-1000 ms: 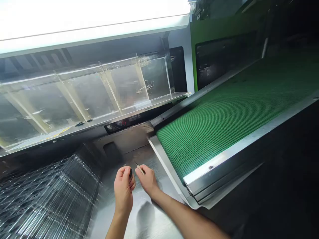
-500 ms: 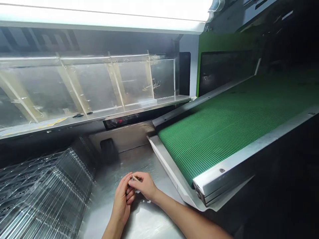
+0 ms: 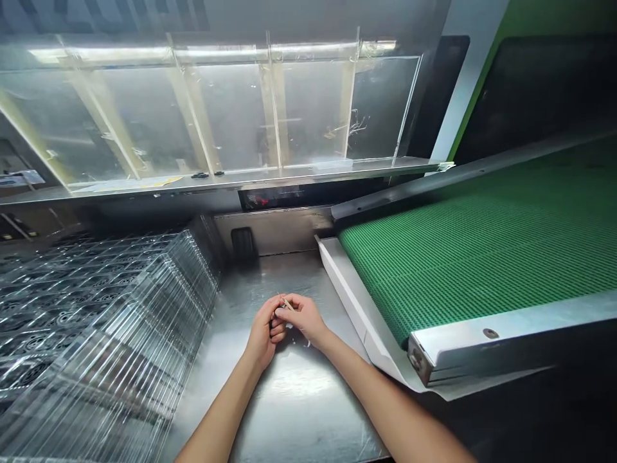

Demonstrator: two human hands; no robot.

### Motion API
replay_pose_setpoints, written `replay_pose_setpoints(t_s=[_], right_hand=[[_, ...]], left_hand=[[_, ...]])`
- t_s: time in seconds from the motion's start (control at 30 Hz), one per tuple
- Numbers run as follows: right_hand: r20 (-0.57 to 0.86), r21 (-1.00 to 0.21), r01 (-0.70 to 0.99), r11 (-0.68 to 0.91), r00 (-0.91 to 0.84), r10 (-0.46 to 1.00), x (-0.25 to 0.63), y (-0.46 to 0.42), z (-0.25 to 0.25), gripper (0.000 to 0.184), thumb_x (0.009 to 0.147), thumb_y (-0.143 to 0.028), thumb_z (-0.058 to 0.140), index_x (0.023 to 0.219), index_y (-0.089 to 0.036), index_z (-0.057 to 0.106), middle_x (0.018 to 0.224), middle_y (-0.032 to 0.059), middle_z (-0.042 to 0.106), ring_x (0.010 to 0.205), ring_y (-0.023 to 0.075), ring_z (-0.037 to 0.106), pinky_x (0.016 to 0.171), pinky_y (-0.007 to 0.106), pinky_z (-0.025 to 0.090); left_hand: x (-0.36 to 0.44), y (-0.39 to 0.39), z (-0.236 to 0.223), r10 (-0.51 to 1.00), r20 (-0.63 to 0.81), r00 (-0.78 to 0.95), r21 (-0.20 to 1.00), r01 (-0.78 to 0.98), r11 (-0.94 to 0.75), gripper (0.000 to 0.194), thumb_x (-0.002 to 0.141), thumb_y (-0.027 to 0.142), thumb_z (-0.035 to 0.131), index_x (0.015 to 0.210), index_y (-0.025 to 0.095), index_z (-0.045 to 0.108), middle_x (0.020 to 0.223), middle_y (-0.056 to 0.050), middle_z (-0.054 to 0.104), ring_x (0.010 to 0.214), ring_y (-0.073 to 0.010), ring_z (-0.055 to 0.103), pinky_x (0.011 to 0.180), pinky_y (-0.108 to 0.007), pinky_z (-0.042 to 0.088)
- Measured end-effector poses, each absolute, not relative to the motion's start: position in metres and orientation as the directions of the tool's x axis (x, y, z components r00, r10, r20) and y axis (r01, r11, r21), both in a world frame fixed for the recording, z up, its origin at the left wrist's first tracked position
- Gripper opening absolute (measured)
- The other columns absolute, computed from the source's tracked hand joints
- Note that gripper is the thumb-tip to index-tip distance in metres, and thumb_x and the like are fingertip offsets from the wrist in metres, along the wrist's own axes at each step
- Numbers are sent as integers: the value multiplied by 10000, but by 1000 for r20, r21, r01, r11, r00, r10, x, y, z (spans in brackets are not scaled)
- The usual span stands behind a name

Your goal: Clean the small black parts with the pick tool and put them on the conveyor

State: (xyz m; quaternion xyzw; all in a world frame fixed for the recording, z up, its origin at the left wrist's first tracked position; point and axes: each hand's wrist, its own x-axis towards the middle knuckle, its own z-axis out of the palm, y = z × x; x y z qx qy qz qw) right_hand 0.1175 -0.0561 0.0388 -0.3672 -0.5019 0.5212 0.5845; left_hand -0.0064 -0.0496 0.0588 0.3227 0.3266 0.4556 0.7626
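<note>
My left hand and my right hand meet above the metal table. Between the thumb and fingers of the right hand is a thin, pale stick, its tip pointing toward the left fingertips. The left hand's fingers are curled round something small and dark, mostly hidden, which I cannot make out. Small white bits lie on the table just below the hands.
Stacked clear plastic trays with round pockets stand at left. A green conveyor belt with a metal side rail slopes up at right. Behind is a ledge below clear divided panels. The metal table lies under my hands.
The camera view has turned, so everything shows further right and mostly higher. Both hands stay together, with the stick still in the right fingers.
</note>
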Motion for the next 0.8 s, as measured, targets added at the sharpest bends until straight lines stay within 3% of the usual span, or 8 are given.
replay_pose_setpoints(t_s=[0.17, 0.33, 0.5, 0.63, 0.8], right_hand=[[203, -959, -195, 204, 26, 979, 113, -60, 37, 414, 679, -471, 823, 924, -168, 682, 805, 20, 682, 719, 204, 672, 680, 304, 553], [224, -971, -63, 229, 77, 972, 114, -58, 30, 357, 716, -440, 782, 932, -180, 665, 682, -30, 603, 663, 184, 636, 604, 255, 477], [316, -946, 102, 307, 99, 943, 115, -62, 34, 332, 766, -408, 735, 1012, -186, 757, 887, 20, 720, 790, 187, 656, 741, 280, 503], [397, -901, 234, 366, 102, 912, 117, -62, 38, 251, 797, -426, 686, 862, -192, 750, 811, 13, 698, 742, 181, 615, 714, 283, 472], [392, -906, 257, 335, 217, 894, 122, -62, 39, 424, 810, -606, 672, 831, -182, 687, 789, 33, 644, 735, 195, 557, 700, 300, 433]], left_hand=[[-5, -50, 55, 879, -289, 380, 737, -498, 458, 524, 666, 505, 891, 879, 190, 531, 530, 139, 314, 385, -11, 222, 366, -118, 123], [-3, -49, 48, 900, -250, 356, 753, -513, 412, 508, 689, 467, 895, 934, 183, 553, 543, 135, 329, 394, -8, 243, 372, -109, 131], [-5, -50, 45, 929, -210, 304, 773, -530, 348, 537, 621, 441, 946, 947, 189, 601, 556, 116, 334, 432, -10, 228, 396, -142, 110], [-4, -47, 46, 928, -212, 305, 788, -509, 347, 612, 614, 447, 941, 1075, 168, 651, 561, 114, 337, 433, -12, 227, 400, -148, 103], [-6, -47, 59, 868, -320, 380, 647, -582, 493, 267, 871, 374, 734, 945, 146, 616, 545, 124, 259, 409, -22, 142, 391, -148, 68]])
